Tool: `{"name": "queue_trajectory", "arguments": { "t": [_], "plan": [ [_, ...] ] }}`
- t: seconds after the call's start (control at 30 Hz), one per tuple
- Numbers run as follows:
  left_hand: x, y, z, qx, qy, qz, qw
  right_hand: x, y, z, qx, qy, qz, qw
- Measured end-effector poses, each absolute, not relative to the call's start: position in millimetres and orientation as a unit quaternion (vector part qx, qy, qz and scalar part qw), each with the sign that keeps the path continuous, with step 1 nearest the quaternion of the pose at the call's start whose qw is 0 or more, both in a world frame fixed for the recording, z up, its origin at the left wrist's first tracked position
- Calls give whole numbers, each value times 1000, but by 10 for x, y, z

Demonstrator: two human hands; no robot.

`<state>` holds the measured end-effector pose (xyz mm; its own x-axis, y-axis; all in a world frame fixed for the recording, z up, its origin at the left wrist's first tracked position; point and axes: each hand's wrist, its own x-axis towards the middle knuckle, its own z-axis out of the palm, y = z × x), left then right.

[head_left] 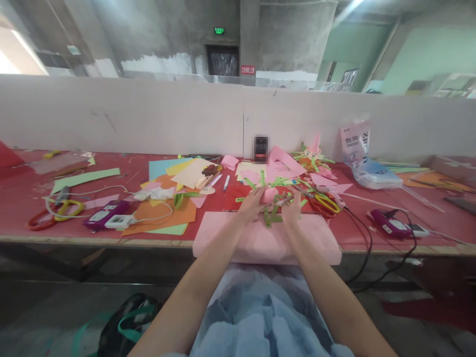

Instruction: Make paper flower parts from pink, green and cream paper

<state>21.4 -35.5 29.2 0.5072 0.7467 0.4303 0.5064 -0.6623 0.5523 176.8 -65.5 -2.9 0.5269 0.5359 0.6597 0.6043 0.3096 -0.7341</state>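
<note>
Here, the left hand [254, 202] is resting at the left side of a pink piece [270, 195], its fingers partly curled and seemingly holding that edge. The right hand [292, 206] is standing opposite, fingers bent and partly open, beside something slim; whether they are gripping it, I cannot tell. The piece is sitting between the hands, with green strips [268, 218] around it, just past the near edge of a pink pad [267, 243]. Yellow-handled scissors [327, 202] are lying right of the right hand.
</note>
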Motion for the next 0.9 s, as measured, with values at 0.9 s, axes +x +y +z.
{"name": "queue_trajectory", "arguments": {
  "t": [0.9],
  "plan": [
    [225, -414, 326, 838, 375, 342, 201, 1838, -579, -110, -625, -423, 118, 646]
  ]
}}
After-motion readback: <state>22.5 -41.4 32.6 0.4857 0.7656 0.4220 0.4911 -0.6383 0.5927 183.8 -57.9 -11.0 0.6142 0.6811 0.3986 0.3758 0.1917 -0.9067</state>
